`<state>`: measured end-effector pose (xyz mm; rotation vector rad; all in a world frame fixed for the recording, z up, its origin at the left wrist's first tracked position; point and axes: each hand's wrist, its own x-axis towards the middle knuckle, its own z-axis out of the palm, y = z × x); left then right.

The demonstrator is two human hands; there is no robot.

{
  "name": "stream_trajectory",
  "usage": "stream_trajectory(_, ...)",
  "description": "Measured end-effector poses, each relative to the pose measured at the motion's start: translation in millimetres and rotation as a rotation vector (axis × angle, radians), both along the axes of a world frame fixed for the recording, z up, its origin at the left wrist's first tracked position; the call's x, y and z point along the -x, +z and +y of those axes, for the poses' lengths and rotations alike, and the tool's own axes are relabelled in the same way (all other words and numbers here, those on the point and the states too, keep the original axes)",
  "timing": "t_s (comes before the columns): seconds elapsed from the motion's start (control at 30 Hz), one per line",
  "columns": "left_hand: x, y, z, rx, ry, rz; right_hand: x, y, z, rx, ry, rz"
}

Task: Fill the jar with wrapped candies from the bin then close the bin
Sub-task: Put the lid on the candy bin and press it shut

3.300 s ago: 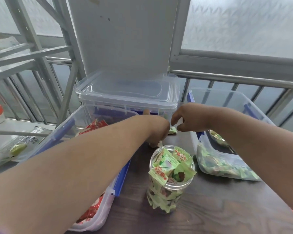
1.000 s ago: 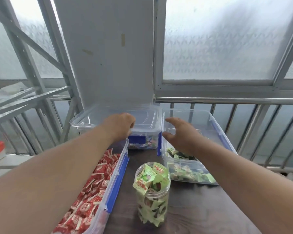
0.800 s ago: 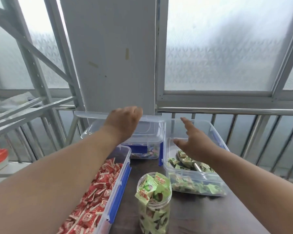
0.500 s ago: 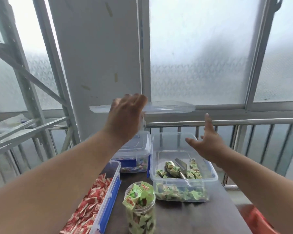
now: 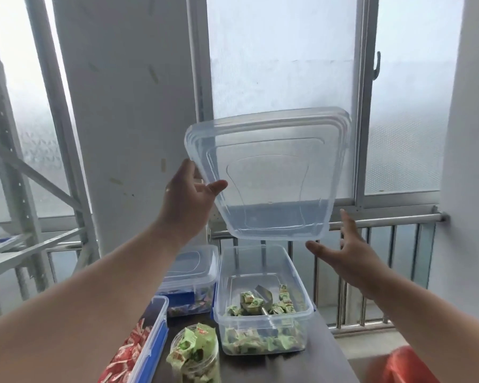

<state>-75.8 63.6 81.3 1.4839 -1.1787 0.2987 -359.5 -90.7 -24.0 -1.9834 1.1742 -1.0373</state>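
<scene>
Holding lid (image 5: pixel 268 172) aloft: left hand (image 5: pixel 188 200) pinching its edge | right hand (image 5: pixel 351 258) spread, empty | bin (image 5: pixel 263 305) uncovered

No legible text; print on candy wrappers (image 5: pixel 192 352) too blurred.

Both arms reach up and forward, bare from the elbow down. The left hand (image 5: pixel 189 193) is raised high, its back toward the camera. Its thumb sticks out to the right and lies on the near face of the lid (image 5: pixel 268 172), with the fingers behind the lid's left edge (so it pinches that edge). The right hand (image 5: pixel 349 258) is lower and off to the right. Its palm faces left, and its fingers are spread and straight. The fingertips sit just under the lid's bottom right corner; I cannot tell whether they touch it.
</scene>
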Motion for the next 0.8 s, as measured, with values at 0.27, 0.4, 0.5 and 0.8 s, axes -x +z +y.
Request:
stream_trajectory(0.27, 5.6, 2.7, -1.2, -0.028, -0.075, 0.096, 0.0, -7.2, -2.1, 0.139, -0.036, -0.044)
stream_trajectory(0.4, 1.3, 1.4, 1.7, 0.013, -0.116, 0.146, -7.5, -6.7, 4.1, 0.169, -0.067, -0.055)
stream_trajectory(0.5, -0.8, -10.3, 4.1, -0.143, -0.185, 0.168, -12.5, -5.9, 9.4, 0.151, -0.032, -0.127)
stream_trajectory(0.8, -27.4, -42.0, 20.8, -0.318, -0.173, 0.112, -43.7, -10.0, 40.8, 0.050, 0.203, -0.291)
